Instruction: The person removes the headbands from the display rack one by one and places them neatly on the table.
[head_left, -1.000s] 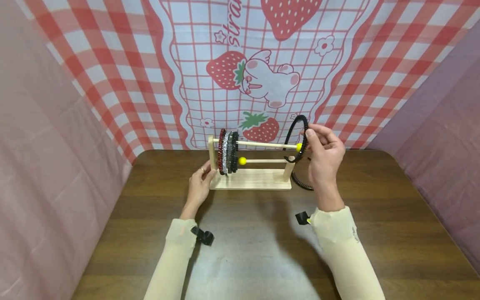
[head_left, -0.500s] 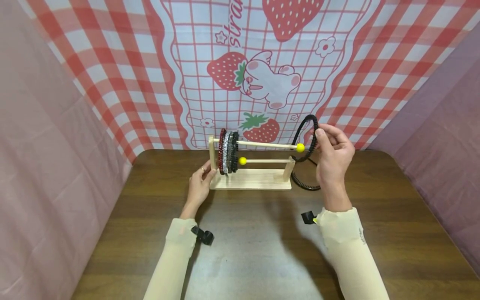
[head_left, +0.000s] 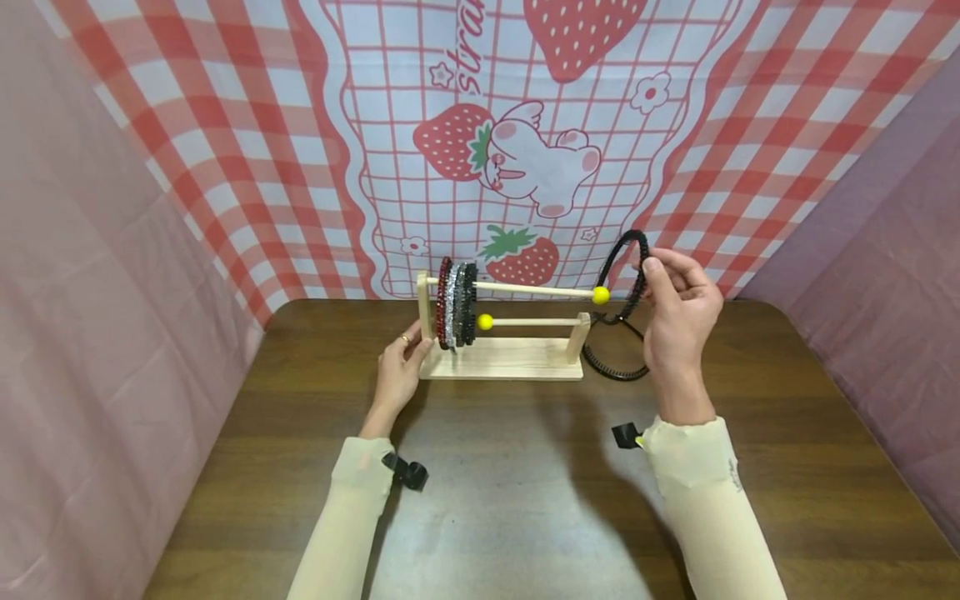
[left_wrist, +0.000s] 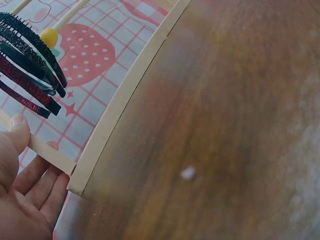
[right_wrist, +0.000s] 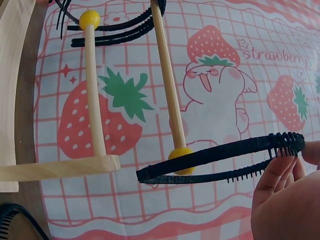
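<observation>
While the left hand (head_left: 400,368) gripped one upright (head_left: 423,302) of the wooden rack (head_left: 506,357), the right hand (head_left: 684,321), nearer the yellow tip (head_left: 601,295) of the upper rod (head_left: 536,289), pinched a black headband (right_wrist: 215,153) at that end, its loop roughly crosswise to the rod.

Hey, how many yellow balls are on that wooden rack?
2: one yellow ball at the right end of the upper rod, another yellow ball at the left end of the lower rod. No others show.
</observation>
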